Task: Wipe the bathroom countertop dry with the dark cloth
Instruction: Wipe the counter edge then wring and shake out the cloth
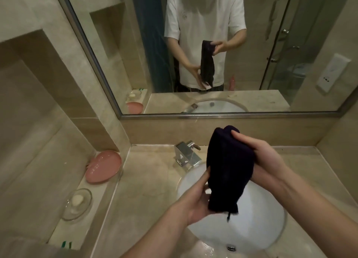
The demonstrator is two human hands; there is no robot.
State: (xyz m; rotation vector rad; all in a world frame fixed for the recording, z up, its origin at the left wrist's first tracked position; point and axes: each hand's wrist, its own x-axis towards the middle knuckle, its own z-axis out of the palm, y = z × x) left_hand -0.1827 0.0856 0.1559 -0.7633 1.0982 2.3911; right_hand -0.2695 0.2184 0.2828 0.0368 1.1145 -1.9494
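Note:
The dark cloth [228,166] hangs bunched and upright above the white sink basin [257,228]. My right hand [257,151] grips its upper part from the right. My left hand [195,201] holds its lower end from the left. The beige stone countertop [147,184] surrounds the basin and looks wet and shiny near the front edge. The cloth touches neither the counter nor the basin.
A chrome faucet [187,154] stands behind the basin. On the left ledge lie a pink dish [103,166] and a glass soap dish with soap [77,202]. A large mirror [213,50] fills the back wall, and tiled walls close in both sides.

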